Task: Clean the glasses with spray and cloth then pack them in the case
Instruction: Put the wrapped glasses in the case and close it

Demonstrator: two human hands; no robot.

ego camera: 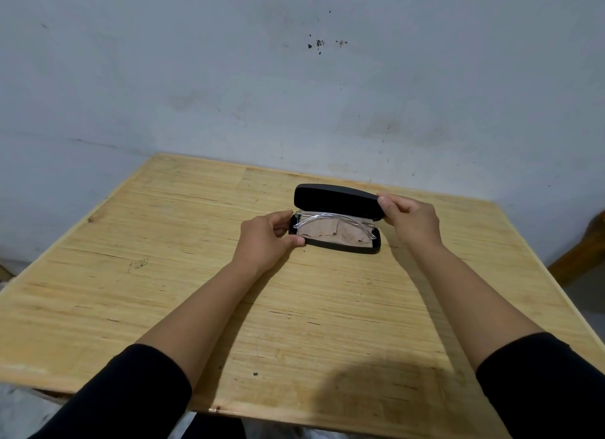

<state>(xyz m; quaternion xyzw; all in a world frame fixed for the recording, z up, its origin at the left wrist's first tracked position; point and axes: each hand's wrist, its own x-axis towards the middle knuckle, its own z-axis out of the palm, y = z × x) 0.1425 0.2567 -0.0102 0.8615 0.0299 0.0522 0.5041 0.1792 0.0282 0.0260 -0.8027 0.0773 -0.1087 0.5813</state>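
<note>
The left hand (266, 239) pinches the black case's (343, 243) left end, the right hand (411, 217) pinches its lid (334, 199), and clear glasses (330, 217) lie inside on a cloth (330, 230).

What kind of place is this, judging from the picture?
Probably a plain room in a home or small workshop, though that is uncertain. A bare wooden table stands against a stained, painted wall, and only an open glasses case lies on it.

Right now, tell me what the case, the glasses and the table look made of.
Glasses case: black, matte, probably hard plastic or leatherette shell. Glasses: clear glossy plastic frame, see-through temples. Table: pale wood, visible grain and dark nicks, lightly finished.
</note>
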